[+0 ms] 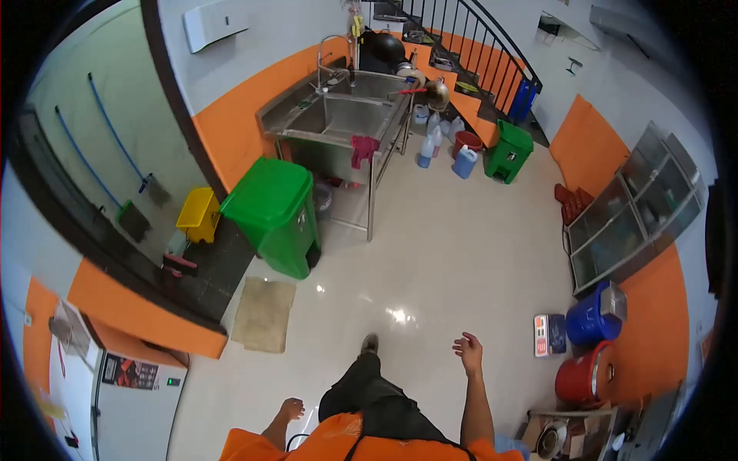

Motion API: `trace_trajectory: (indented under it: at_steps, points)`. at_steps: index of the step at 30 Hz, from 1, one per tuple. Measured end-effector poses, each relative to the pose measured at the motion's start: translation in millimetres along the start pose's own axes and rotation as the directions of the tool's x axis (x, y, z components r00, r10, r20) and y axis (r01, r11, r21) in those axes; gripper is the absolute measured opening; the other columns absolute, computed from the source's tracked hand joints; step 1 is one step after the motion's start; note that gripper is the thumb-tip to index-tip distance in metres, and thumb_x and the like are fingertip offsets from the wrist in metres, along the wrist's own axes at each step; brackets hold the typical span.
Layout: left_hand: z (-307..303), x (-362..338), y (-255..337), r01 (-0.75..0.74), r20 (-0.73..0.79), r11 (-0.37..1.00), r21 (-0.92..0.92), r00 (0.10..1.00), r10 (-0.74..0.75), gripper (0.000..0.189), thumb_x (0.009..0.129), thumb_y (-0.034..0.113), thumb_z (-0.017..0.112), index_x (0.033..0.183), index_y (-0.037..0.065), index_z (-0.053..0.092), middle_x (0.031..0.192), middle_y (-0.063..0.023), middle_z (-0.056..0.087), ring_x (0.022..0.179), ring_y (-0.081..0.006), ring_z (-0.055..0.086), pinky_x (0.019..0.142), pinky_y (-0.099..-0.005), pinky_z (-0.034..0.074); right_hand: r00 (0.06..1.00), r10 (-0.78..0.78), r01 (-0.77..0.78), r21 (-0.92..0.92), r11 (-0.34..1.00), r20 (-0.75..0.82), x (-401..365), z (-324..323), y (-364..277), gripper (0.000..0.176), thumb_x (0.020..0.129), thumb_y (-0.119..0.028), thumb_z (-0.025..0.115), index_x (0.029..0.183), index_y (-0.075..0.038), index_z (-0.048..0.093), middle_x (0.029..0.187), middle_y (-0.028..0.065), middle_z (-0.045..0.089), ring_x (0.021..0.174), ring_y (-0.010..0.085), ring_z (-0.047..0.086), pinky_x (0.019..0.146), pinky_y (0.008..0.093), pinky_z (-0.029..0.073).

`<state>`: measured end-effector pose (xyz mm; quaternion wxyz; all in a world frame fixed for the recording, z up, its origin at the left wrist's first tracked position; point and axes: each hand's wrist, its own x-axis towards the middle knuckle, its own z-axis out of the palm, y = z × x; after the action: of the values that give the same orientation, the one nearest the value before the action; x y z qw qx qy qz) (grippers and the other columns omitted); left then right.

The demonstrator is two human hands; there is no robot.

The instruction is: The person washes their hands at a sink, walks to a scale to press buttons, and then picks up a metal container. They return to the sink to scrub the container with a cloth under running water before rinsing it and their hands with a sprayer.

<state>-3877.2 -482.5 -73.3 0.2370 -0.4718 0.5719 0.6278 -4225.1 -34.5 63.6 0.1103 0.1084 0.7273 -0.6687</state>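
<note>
The person stands mid-stride on the pale floor (pixel 446 253), both hands empty. The left hand (pixel 290 409) hangs low with its fingers loosely bent, and the right hand (pixel 469 353) is lifted with its fingers spread open. Just right of the right hand a small scale (pixel 544 336) lies on the floor, with a blue bucket (pixel 592 319) and a red bucket (pixel 584 376) beside it. Ahead of the left hand lies a beige mat (pixel 264 313). Beyond the mat stands a green bin (pixel 277 215), and farther off a steel sink (pixel 346 115) stands against the orange wall.
</note>
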Motion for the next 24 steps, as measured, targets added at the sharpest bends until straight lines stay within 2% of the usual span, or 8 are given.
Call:
trace_trajectory:
  at_steps: [2,4,5,6,9,14,21,24]
  points:
    - [13.3,60.6,55.9,-0.041,0.059,0.986,-0.160,0.997,0.051,0.023,0.083,0.019,0.052,0.099,0.004,0.057,0.079,-0.0136,0.062,0.069,-0.0253,0.061,0.057,-0.0383,0.051,0.999,0.029,-0.034,0.118,0.992,0.038,53.8,2.2,-12.2,0.033,0.085,-0.006,0.048,0.117,0.002,0.046,0.085,0.0120,0.061,0.068,0.0165,0.060,0.054,0.0247,0.048]
    - [48.1,85.6,176.3,-0.284,-0.118,0.925,0.252,0.940,0.320,0.028,0.080,0.015,0.049,0.102,0.000,0.057,0.080,-0.0181,0.062,0.071,-0.0271,0.061,0.065,-0.0361,0.050,0.974,0.205,-0.200,-0.055,0.978,0.094,92.3,-18.8,24.5,0.029,0.083,-0.006,0.053,0.111,0.002,0.051,0.082,0.0136,0.062,0.064,0.0169,0.060,0.051,0.0269,0.048]
    - [58.0,93.7,251.3,-0.344,-0.162,0.816,0.465,0.873,0.461,0.031,0.078,0.014,0.047,0.104,-0.001,0.056,0.080,-0.0204,0.062,0.073,-0.0280,0.062,0.069,-0.0350,0.050,0.977,0.213,-0.171,-0.535,0.828,0.018,100.9,-33.2,45.6,0.025,0.081,-0.009,0.056,0.104,0.003,0.057,0.080,0.0161,0.062,0.062,0.0183,0.060,0.051,0.0305,0.048]
    - [73.9,86.1,332.2,-0.438,-0.153,0.852,0.286,0.857,0.492,0.034,0.079,0.015,0.045,0.106,-0.002,0.056,0.080,-0.0194,0.062,0.073,-0.0280,0.061,0.068,-0.0358,0.049,0.983,0.183,-0.153,-0.648,0.746,-0.021,109.0,-69.4,120.2,0.026,0.079,-0.016,0.059,0.098,0.001,0.060,0.077,0.0169,0.062,0.062,0.0222,0.061,0.055,0.0374,0.049]
    - [106.7,124.0,531.9,-0.721,-0.093,0.680,0.132,0.674,0.733,0.031,0.082,0.004,0.045,0.112,0.000,0.050,0.075,-0.0076,0.060,0.070,-0.0145,0.058,0.067,-0.0289,0.047,0.794,0.598,-0.478,-0.723,0.499,-0.112,112.9,-89.8,109.2,0.021,0.080,-0.016,0.056,0.094,-0.001,0.059,0.074,0.0144,0.061,0.061,0.0211,0.059,0.054,0.0359,0.048]
    - [146.7,177.7,825.4,-0.943,-0.355,0.331,-0.044,0.325,0.877,0.023,0.087,0.002,0.047,0.110,0.001,0.049,0.077,-0.0025,0.052,0.073,-0.0104,0.053,0.070,-0.0240,0.044,0.698,0.715,-0.420,-0.832,0.362,-0.041,282.7,-85.9,44.3,0.015,0.083,-0.016,0.051,0.088,-0.003,0.056,0.069,0.0104,0.059,0.060,0.0193,0.057,0.051,0.0334,0.046]
    - [126.4,221.1,992.9,-0.892,-0.564,0.432,0.133,0.291,0.773,0.027,0.089,0.006,0.048,0.115,0.002,0.048,0.082,-0.0016,0.052,0.075,-0.0097,0.051,0.071,-0.0231,0.043,0.937,0.335,-0.204,-0.623,0.755,0.099,705.6,-50.9,-173.1,0.015,0.087,-0.016,0.045,0.079,-0.007,0.053,0.063,0.0048,0.057,0.058,0.0167,0.054,0.047,0.0299,0.044]
    - [90.8,242.0,1055.4,-0.807,-0.652,0.543,0.233,0.285,0.702,0.029,0.089,0.010,0.050,0.117,0.003,0.048,0.086,-0.0015,0.053,0.078,-0.0093,0.050,0.072,-0.0224,0.042,0.985,0.000,0.088,-0.506,0.858,0.171,873.2,43.6,-332.3,0.022,0.092,-0.013,0.045,0.107,0.001,0.052,0.081,0.0086,0.060,0.064,0.0131,0.056,0.053,0.0245,0.046]
